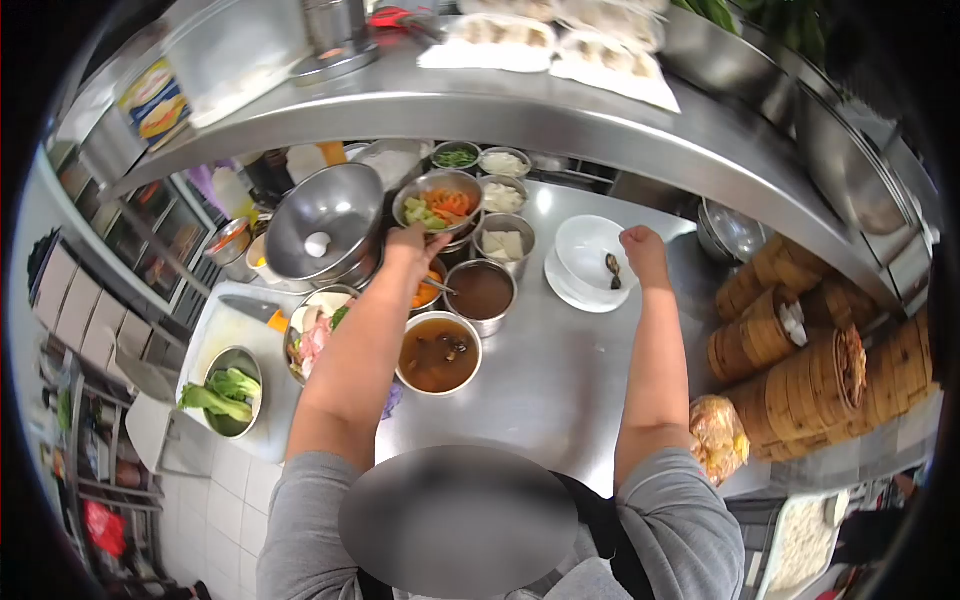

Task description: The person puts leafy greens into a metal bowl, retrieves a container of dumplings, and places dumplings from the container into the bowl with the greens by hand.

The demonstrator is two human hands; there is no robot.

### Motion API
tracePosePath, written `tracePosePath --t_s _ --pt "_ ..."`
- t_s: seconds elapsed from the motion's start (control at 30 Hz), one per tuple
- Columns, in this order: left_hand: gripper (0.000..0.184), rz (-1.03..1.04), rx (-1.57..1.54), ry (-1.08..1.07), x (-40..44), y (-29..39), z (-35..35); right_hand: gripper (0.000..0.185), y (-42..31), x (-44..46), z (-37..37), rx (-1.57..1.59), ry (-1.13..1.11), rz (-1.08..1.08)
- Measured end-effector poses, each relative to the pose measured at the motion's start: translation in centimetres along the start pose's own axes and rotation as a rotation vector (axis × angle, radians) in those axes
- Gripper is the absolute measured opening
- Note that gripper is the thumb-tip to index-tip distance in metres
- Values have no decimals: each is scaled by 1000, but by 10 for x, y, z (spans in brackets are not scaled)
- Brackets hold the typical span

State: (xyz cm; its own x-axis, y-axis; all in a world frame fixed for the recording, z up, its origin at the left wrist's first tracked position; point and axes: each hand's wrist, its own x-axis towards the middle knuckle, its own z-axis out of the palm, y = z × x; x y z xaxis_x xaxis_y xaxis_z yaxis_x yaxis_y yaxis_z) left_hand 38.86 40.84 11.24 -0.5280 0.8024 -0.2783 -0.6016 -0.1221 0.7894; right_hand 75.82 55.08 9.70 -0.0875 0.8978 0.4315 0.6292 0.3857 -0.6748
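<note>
Steel worktable (540,390) mid-room, glare patches on top. Raised steel shelf (560,125) spans far side. Glass-front cabinet (178,240) far left. Metal rack (130,492), near left, loaded. Floor (215,512): pale square tiles, visible grout lines. Light bright, whitish.

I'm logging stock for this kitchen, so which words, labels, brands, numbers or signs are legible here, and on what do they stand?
No text can be read in this picture.
Yellow and blue package on the upper shelf: printed, but too blurred to read.
Bottles at the back left: too small and blurred to tell whether they bear any text.
</note>
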Motion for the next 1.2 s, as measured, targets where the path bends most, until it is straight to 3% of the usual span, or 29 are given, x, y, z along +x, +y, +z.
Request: tracePosePath --t_s 0.03,0.13,0.2,0.23,0.27,0.33,0.4,0.43,0.5,0.53,0.6,0.67,0.7,0.73,0.8,0.9,0.97,1.0,1.03,1.07,1.13,1.2 --pt "21 -42 -13 -10 -6 4 1 18 -5 -3 -9 100 -36 133" --pt "24 -89 -3 -84 -21 10 -6 14 -1 -7 -21 238 54 155" --pt "31 -271 -64 -127 -63 23 -6 10 -22 -13 -31 364 102 181" --pt "34 -359 -113 -328 -78 22 -21 9 -23 -15 -30 445 69 195" --pt "29 -260 -51 -638 -115 25 -31 11 -36 -21 -29 537 33 253" --pt "20 -335 216 -732 -195 38 -58 16 -87 -44 -22 662 -139 324" --pt "25 -301 572 -1001 -242 32 -108 20 -151 -79 -10 744 -408 260" --pt "23 -222 662 -986 -256 18 -138 20 -182 -102 -5 761 -570 182" --pt "27 -135 874 -554 -284 11 -188 21 -240 -158 9 810 -1004 -27" --pt "27 -127 868 -515 -295 13 -208 23 -262 -186 16 817 -1210 -108" --pt "28 -55 1217 -104 -314 21 -240 26 -299 -238 35 490 -1425 -508" --pt "27 -81 1046 46 -326 31 -264 27 -321 -283 72 397 -1370 -850" --pt "26 -109 873 152 -330 36 -275 27 -325 -305 99 249 -1290 -872" --pt "23 -4 775 290 -332 40 -286 27 -324 -326 131 102 -1198 -888" --pt "36 150 469 521 -318 46 -327 21 -308 -362 198 -240 -1107 -834" --pt "64 278 300 786 -289 70 -375 16 -312 -367 212 -153 -1066 -825" --pt "76 214 282 803 -270 85 -388 14 -296 -368 236 -70 -1035 -886" --pt "70 174 262 666 -258 88 -401 14 -294 -368 239 -68 -1051 -821" --pt "52 176 289 469 -254 91 -404 14 -296 -367 241 -65 -1064 -758" --pt "45 186 314 450 -255 94 -393 13 -304 -364 229 -49 -1139 -634" --pt "42 130 243 328 -246 95 -399 16 -298 -370 225 40 -1027 -717" --pt "46 182 272 353 -265 100 -378 23 -290 -371 211 1 -1057 -849"
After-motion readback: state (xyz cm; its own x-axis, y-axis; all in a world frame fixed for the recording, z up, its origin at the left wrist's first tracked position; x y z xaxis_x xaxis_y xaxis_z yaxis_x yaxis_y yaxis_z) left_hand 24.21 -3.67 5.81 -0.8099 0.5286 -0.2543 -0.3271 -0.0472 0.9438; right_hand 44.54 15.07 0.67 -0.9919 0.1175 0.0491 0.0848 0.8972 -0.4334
